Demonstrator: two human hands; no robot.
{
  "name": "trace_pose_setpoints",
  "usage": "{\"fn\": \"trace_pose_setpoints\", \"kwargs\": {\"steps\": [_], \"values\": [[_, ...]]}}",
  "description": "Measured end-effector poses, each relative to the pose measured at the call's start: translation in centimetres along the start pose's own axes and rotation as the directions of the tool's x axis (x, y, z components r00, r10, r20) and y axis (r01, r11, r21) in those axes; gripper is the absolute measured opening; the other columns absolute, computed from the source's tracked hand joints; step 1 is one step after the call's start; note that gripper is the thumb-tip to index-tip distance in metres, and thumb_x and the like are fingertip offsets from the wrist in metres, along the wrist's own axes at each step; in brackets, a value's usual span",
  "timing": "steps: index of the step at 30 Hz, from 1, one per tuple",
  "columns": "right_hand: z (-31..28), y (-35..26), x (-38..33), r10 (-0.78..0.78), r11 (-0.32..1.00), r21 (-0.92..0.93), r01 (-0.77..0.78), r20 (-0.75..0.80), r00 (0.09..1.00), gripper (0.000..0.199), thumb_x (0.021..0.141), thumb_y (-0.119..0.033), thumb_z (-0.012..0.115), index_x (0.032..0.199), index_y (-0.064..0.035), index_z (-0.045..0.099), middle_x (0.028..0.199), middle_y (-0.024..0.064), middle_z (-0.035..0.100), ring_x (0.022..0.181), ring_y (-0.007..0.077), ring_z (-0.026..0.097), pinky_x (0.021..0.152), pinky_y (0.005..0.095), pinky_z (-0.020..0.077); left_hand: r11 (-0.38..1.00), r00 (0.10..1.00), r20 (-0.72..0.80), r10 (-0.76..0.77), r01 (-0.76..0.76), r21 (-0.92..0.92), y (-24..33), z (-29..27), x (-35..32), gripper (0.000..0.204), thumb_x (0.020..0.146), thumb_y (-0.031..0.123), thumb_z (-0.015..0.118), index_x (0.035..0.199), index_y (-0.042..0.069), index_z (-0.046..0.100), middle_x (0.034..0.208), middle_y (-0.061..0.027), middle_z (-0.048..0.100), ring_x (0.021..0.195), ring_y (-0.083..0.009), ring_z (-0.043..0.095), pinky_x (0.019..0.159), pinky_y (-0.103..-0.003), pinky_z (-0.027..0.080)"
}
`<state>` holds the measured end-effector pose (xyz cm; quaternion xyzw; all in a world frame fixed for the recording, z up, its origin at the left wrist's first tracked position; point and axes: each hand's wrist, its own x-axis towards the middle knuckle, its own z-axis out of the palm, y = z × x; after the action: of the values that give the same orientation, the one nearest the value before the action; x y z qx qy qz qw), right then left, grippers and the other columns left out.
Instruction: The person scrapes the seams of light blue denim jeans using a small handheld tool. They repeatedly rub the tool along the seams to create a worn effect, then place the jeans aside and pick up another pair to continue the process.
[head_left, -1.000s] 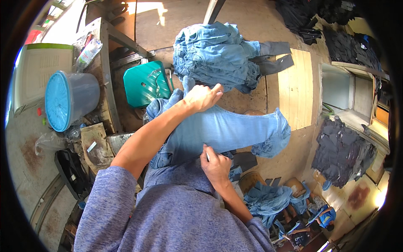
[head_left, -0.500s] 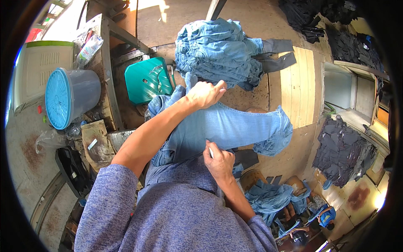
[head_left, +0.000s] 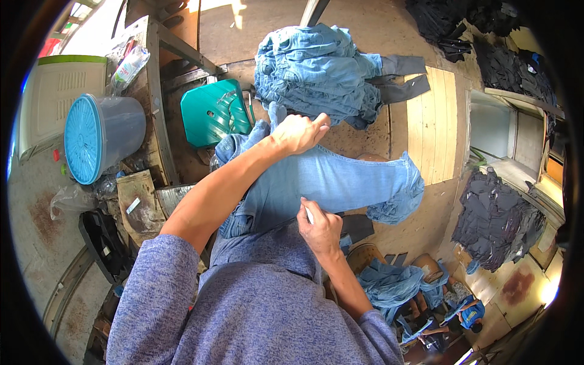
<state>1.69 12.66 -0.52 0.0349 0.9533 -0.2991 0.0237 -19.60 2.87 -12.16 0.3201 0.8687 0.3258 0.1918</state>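
A pair of light blue jeans (head_left: 359,180) lies across in front of me, its leg stretched smooth toward the right and its end bunched up. On the far edge of that leg rests my left hand (head_left: 299,132), fingers curled closed. Something small and pale shows at its fingertips; I cannot make out what it is. My right hand (head_left: 321,230) is at the near edge of the leg, pinching a small white piece (head_left: 310,215) between thumb and fingers. Its tip points at the denim. Whatever supports the leg from inside is hidden.
Beyond the jeans is a heap of blue jeans (head_left: 316,76), next to a green plastic stool (head_left: 214,114). At left stand a clear bucket with a blue lid (head_left: 85,140) and a bottle (head_left: 129,68). Dark cloth piles (head_left: 496,219) lie at right. Another person (head_left: 471,313) is at lower right.
My right hand has shifted very slightly along the near edge of the leg. The left hand stays nearly in place, as do the jeans.
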Motion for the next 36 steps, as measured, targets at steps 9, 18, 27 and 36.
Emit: {"fn": "trace_pose_setpoints", "kwargs": {"steps": [9,18,27,36], "values": [[0.3,-0.2,0.2,-0.029,0.993,-0.115,0.032,0.032,0.999,0.012,0.094,-0.009,0.076,0.106,-0.0067,0.078,0.064,0.0116,0.071,0.056,0.0262,0.073,0.051,0.0379,0.0562,1.000,0.999,0.026,-0.022,0.023,-0.010,-0.1,0.3,-0.3,0.024,0.112,0.036,0.054,0.124,0.015,0.057,0.064,-0.0185,0.069,0.062,-0.0446,0.071,0.060,-0.056,0.057],[-3.8,2.2,-2.1,0.424,0.739,0.562,-0.373,0.043,0.905,0.024,0.111,-0.019,0.065,0.120,0.0020,0.072,0.076,0.0071,0.078,0.071,0.0141,0.076,0.069,0.0265,0.0580,0.993,0.905,-0.420,-0.064,0.098,0.060,5.1,-5.7,-8.0,0.049,0.087,0.025,0.086,0.125,0.004,0.065,0.122,-0.0228,0.068,0.113,-0.0413,0.067,0.096,-0.050,0.054],[-5.9,4.1,-5.9,0.458,0.789,0.439,-0.430,0.048,0.888,0.024,0.117,-0.020,0.049,0.127,-0.0032,0.063,0.090,0.0142,0.066,0.074,0.0240,0.063,0.073,0.0395,0.0529,0.720,0.718,-0.073,-0.693,0.683,-0.121,11.0,-6.8,-26.1,0.073,0.081,0.029,0.093,0.138,-0.002,0.060,0.109,-0.0156,0.066,0.104,-0.0304,0.067,0.095,-0.040,0.055],[-8.4,3.5,-4.6,0.403,0.856,0.328,-0.400,0.061,0.913,0.037,0.105,-0.031,0.072,0.085,-0.0019,0.063,0.064,0.0082,0.057,0.055,0.0222,0.053,0.059,0.0384,0.0450,-0.159,0.631,0.547,-0.551,0.564,-0.810,11.9,-3.1,-22.5,0.064,0.087,0.018,0.088,0.140,-0.006,0.062,0.131,-0.0162,0.074,0.119,-0.0257,0.070,0.105,-0.037,0.053]]}}
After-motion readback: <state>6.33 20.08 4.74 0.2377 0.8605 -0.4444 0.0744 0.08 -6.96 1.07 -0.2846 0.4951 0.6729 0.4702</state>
